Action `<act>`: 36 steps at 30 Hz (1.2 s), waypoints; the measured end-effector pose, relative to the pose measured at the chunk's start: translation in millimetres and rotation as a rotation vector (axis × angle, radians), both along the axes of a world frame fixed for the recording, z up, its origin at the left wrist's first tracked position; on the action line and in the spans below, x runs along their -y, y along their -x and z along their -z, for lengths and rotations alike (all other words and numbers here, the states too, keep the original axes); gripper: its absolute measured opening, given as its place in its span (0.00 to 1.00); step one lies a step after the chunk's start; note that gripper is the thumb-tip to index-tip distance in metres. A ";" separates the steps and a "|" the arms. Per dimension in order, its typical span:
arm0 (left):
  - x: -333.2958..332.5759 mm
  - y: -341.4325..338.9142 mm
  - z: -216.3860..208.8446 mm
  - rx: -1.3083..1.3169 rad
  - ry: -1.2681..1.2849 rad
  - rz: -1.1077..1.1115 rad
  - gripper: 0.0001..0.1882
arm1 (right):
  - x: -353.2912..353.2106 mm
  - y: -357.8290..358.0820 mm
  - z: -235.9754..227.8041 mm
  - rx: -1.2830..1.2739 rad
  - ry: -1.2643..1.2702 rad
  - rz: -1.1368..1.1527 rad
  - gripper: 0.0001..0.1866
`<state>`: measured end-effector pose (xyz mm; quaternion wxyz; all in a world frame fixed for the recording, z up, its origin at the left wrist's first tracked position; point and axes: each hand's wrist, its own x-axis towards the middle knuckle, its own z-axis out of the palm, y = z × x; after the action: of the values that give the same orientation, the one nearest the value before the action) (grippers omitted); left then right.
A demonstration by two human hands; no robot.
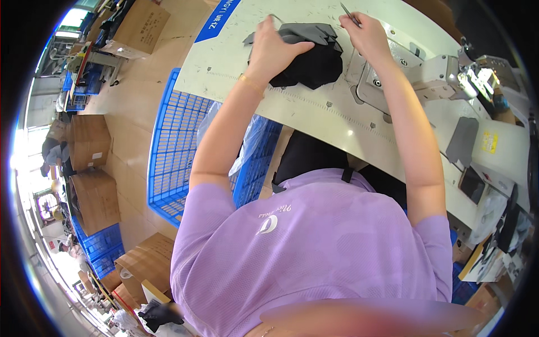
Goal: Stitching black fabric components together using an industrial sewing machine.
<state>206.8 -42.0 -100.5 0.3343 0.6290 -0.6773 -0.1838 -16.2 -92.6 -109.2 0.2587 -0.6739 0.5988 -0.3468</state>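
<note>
A crumpled bundle of black cloth (319, 66) with grey cloth pieces (314, 33) on top lies on the pale sewing table (303, 104). My left hand (272, 53) rests at its left side, thumb spread out over the cloth and fingers reaching along the far edge. To the right of the bundle, my right hand (368, 39) is closed around a slim, pointed metal tool (347, 11). Its tip points up and away; whether it is tweezers or snips is not clear. Below that hand are the metal plates (373, 84) of a sewing machine (438, 77).
A blue plastic crate (160, 168) with clear plastic film in it stands against the table's left edge. A grey cloth piece (462, 140) lies right of my right forearm. Cardboard boxes (92, 199) stand on the floor at left, with people farther off.
</note>
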 end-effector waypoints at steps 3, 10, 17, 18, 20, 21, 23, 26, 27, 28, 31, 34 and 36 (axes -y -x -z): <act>-34.7 -36.3 -1.9 -0.065 0.147 -0.234 0.54 | -31.0 -14.3 -4.7 0.003 0.126 0.028 0.28; -97.2 -69.8 48.5 -0.368 0.094 -0.605 0.48 | -22.3 -59.4 7.0 -0.350 0.091 -0.007 0.36; -146.3 -91.0 44.5 -1.437 -0.098 -0.535 0.22 | -80.5 -149.2 32.7 -0.280 0.303 -0.370 0.33; -154.3 -97.1 43.5 -1.404 -0.108 -0.518 0.20 | -90.5 -160.9 32.3 -0.273 0.290 -0.395 0.33; -163.9 -108.4 40.8 -1.432 -0.050 -0.499 0.20 | -106.5 -178.6 28.8 -0.304 0.331 -0.465 0.26; -167.4 -113.2 41.7 -1.433 -0.055 -0.524 0.20 | -114.1 -184.0 24.5 -0.302 0.315 -0.482 0.26; -171.0 -122.8 45.3 -1.362 0.086 -0.542 0.21 | -123.0 -192.6 13.3 -0.086 0.298 -0.570 0.21; -173.6 -145.3 59.5 -1.414 0.075 -0.574 0.20 | -124.0 -204.3 13.2 -0.089 0.211 -0.646 0.24; -171.7 -152.0 63.9 -1.455 0.055 -0.547 0.20 | -123.9 -205.7 16.9 -0.088 0.206 -0.650 0.24; -171.1 -157.2 68.1 -1.466 0.050 -0.544 0.20 | -123.7 -206.5 20.4 -0.082 0.291 -0.642 0.25; -170.3 -166.7 77.0 -1.495 0.026 -0.473 0.21 | -125.2 -207.9 22.6 -0.095 0.357 -0.633 0.25; -168.2 -166.3 83.0 -1.539 0.063 -0.403 0.17 | -125.9 -209.7 22.3 -0.098 0.293 -0.631 0.25; -167.0 -171.4 85.1 -1.584 0.010 -0.371 0.15 | -122.9 -211.0 21.4 -0.088 0.237 -0.641 0.24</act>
<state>378.3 125.0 -185.6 0.7420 0.4130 -0.1256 -0.5129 194.8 30.3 -130.5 0.2484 -0.8675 0.3226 -0.2858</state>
